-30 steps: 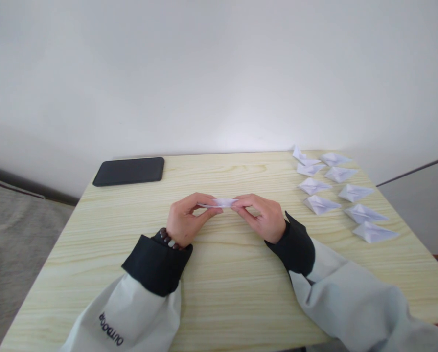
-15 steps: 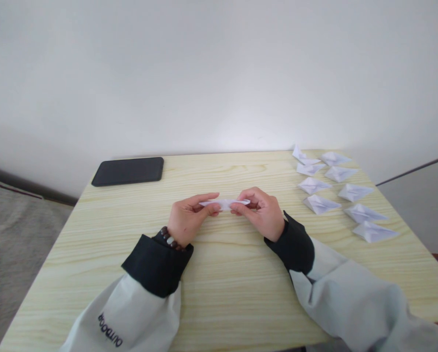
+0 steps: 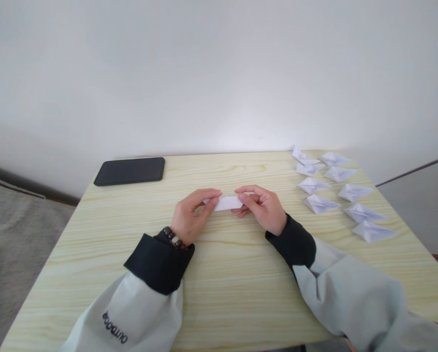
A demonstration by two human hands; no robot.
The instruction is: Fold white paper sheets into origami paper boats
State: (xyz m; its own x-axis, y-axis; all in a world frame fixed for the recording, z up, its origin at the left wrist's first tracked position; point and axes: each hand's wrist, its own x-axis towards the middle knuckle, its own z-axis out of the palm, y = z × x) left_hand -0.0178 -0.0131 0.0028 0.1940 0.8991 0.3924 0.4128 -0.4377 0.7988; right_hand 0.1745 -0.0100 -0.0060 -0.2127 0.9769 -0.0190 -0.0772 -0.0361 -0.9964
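A small folded white paper (image 3: 226,202) is held between both hands just above the middle of the light wooden table (image 3: 219,288). My left hand (image 3: 191,217) pinches its left end with thumb and fingers. At the paper's right end my right hand (image 3: 263,208) pinches it the same way. The paper now shows a flat, narrow rectangular face toward me. A bead bracelet sits on my left wrist.
Several finished folded white paper shapes (image 3: 319,203) lie in two rows on the table's right side. A black phone (image 3: 129,171) lies flat at the far left corner. A pale wall rises right behind the table.
Both hands have turned the folded paper, so its flat face now shows instead of its thin edge. The hands shifted slightly away from me.
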